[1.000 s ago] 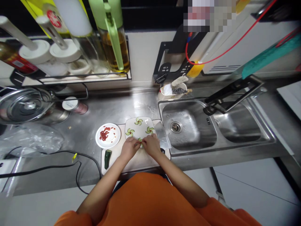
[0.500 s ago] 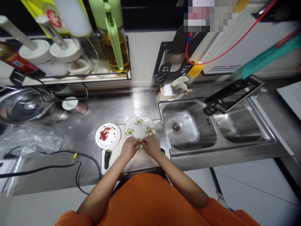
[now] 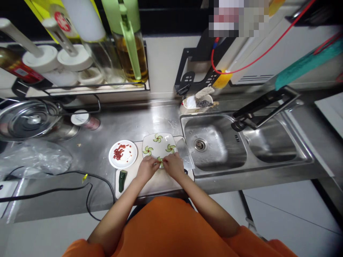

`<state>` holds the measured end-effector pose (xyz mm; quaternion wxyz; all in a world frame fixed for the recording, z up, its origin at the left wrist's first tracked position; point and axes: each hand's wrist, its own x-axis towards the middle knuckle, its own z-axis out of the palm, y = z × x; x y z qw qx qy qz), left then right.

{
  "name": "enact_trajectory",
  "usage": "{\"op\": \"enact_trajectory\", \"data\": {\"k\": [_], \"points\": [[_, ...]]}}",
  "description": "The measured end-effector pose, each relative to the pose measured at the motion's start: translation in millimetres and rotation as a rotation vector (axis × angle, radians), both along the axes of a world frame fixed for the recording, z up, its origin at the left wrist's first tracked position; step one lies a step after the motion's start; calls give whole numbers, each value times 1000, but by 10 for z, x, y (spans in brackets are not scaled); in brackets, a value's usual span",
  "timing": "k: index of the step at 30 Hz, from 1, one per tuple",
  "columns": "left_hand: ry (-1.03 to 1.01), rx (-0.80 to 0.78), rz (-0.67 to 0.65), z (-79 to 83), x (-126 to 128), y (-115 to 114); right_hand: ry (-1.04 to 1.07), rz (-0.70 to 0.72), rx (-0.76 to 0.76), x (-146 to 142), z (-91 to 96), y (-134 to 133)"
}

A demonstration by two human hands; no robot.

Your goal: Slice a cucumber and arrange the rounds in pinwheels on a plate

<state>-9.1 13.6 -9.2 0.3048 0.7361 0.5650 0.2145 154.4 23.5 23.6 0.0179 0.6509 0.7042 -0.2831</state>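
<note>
A white squarish plate (image 3: 160, 143) rests on a pale cutting board (image 3: 158, 182) and carries three pinwheels of cucumber slices (image 3: 158, 138). My left hand (image 3: 146, 168) and my right hand (image 3: 173, 166) meet at the plate's near edge, fingertips pinched together over a fourth cucumber pinwheel (image 3: 160, 160). Both hands have their fingers curled in on the small slices. A cucumber stub (image 3: 122, 179) lies on the board's left end.
A round white saucer with red bits (image 3: 123, 154) sits left of the plate. A double steel sink (image 3: 222, 142) with a black tap (image 3: 257, 110) is right. A steel pot lid (image 3: 29, 119), plastic bag (image 3: 34, 157) and black cables (image 3: 53, 185) lie left.
</note>
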Motion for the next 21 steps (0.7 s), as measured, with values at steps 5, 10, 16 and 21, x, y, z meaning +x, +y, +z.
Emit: {"op": "enact_trajectory", "data": {"k": [5,10,16,21], "points": [[-22,38,29,32,-27,-1,9,-19,-30,25,40,11],[-62,42,103,54,-150,-42,-9,-61,-44,104,115,12],[-74,9,275,111,-364,-225,-16,-189,-8,264,140,-38],[-42,-134,467,94,-431,-388,-58,-321,21,350,132,-98]]}}
